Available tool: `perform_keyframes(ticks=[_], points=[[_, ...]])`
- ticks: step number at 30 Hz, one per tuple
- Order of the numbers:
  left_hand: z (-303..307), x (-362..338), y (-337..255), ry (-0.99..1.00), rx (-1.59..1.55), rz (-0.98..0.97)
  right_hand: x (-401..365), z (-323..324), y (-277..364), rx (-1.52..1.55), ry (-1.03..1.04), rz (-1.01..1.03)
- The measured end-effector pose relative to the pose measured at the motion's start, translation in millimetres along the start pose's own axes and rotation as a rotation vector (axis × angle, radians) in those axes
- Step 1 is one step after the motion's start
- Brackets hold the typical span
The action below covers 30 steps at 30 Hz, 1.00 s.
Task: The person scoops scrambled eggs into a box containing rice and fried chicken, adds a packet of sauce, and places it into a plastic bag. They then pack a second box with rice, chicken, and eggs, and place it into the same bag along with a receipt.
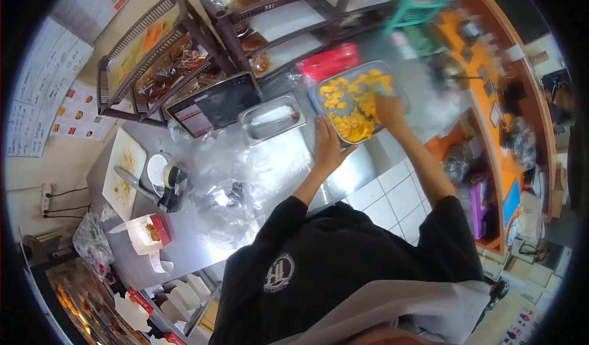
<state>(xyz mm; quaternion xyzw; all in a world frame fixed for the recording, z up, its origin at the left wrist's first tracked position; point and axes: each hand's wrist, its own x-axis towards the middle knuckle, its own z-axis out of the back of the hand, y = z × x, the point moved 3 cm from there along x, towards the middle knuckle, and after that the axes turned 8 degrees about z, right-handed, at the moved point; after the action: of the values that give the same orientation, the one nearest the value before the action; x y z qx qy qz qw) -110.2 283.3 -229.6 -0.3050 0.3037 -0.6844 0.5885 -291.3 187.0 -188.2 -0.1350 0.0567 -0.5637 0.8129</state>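
Observation:
My left hand [329,144] grips the near left corner of a grey rectangular tray [315,97], fingers along its rim. Yellow-orange chunks of food [353,126] lie in the tray, heaped towards the near side and the right, with bare patches of the bottom between them. Over the right half of the tray is my right hand [390,111], its fingers closed and slightly smeared by motion. A small greyish thing shows at its fingertips, too blurred to name. Left of the tray stands a smaller steel pan [272,120] with white powder and a utensil in it.
Clear plastic bags [227,191] cover the steel counter's middle. A knife [132,181] lies across a white cutting board [124,176] at the left, near a food box [149,234]. A tablet [216,104] and brown racks [279,32] stand behind. A red packet [329,63] lies behind the tray.

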Motion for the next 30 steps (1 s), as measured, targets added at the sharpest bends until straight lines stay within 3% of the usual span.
perform_keyframes(ticks=[1, 8, 10, 14, 20, 23, 30], points=[[-9, 2, 4, 0.020, -0.073, 0.027, -3, -10, 10, -0.045, 0.021, 0.127], [-27, -2, 8, -0.001, -0.099, 0.058, -27, -9, 40, -0.052, -0.125, 0.286], [-25, -5, 4, -0.039, -0.018, 0.045, -19, 0, 27, 0.115, -0.104, 0.332], [-13, -5, -6, -0.154, 0.018, 0.072, -3, 32, 2, 0.175, -0.062, 0.239], [-9, 0, -12, -0.112, 0.045, 0.069, -6, 25, 38, 0.099, -0.062, 0.286], [-5, -2, -13, -0.110, 0.041, 0.066, -12, 32, 65, 0.071, -0.116, 0.458], [-7, -1, -9, -0.068, 0.029, 0.096, -19, 67, 62, 0.152, -0.069, 0.510]])
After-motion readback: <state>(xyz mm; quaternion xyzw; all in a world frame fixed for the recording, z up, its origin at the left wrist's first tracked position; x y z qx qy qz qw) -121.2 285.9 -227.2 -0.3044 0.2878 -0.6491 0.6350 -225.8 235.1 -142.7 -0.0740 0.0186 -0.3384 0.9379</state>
